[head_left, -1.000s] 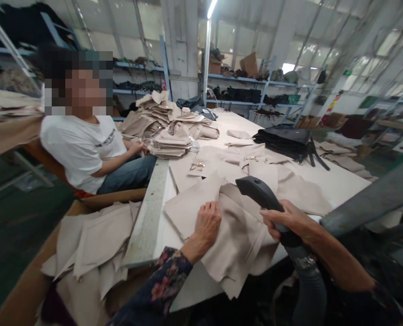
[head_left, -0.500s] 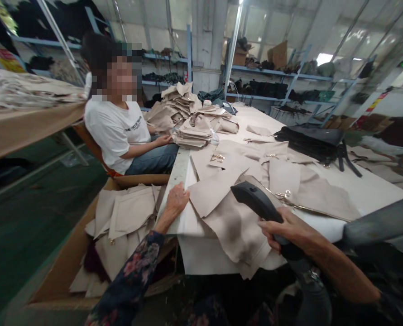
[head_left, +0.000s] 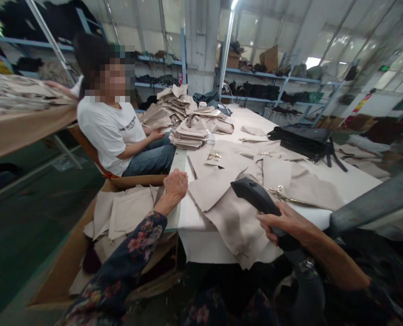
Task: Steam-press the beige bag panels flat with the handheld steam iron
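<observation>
My right hand [head_left: 283,222] is wrapped round a black curved vacuum hose handle [head_left: 256,194], its grey hose [head_left: 308,280] running down below. The handle's end is over beige fabric pieces [head_left: 237,222] that lie overlapping on the white-covered table [head_left: 194,246] and hang past its front edge. My left hand [head_left: 176,184] is closed above the table's left edge, beside the nearest beige piece. Its fingers are curled, and what they hold, if anything, is hidden. Gold metal fittings [head_left: 215,157] sit on some pieces.
Left of the table stands a cardboard box [head_left: 57,276] of beige pieces. A seated co-worker [head_left: 111,131] is beyond it, near stacked beige pieces [head_left: 189,133]. Black bags or straps [head_left: 303,140] lie at the table's right. A grey metal bar [head_left: 357,206] crosses at the right.
My left hand has risen a little from the table's edge, its fingers curled. The view has shifted slightly. My right hand still grips the vacuum hose handle in nearly the same place.
</observation>
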Demonstrator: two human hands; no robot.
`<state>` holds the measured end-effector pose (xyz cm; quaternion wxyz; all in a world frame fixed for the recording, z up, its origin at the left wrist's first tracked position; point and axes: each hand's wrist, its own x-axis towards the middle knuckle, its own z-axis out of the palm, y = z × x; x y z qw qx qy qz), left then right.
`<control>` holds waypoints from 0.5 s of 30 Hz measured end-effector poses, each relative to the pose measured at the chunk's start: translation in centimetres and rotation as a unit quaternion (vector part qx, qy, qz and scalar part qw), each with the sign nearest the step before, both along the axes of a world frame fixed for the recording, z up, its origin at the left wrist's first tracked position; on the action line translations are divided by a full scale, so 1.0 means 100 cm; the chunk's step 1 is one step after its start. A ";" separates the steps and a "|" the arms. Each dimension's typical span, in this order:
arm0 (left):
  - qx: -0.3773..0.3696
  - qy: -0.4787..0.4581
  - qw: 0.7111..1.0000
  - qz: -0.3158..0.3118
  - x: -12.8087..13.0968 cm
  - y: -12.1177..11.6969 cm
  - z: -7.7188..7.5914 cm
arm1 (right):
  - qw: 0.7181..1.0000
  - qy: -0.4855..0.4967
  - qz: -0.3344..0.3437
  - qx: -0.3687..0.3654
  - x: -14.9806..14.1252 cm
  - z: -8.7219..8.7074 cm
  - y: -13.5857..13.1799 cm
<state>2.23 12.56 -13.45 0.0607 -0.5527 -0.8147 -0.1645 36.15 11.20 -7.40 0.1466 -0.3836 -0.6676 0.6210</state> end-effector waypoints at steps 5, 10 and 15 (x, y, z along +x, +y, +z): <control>-0.028 -0.050 0.994 -0.093 0.028 0.019 -0.015 | 1.000 0.012 -0.024 -0.015 0.015 -0.003 -0.017; -0.003 -0.064 0.995 -0.075 0.022 0.010 -0.017 | 0.999 0.024 -0.033 -0.012 0.042 -0.006 -0.027; 0.057 -0.085 0.993 0.062 -0.085 -0.049 0.024 | 0.997 0.032 -0.062 -0.026 0.059 -0.022 -0.019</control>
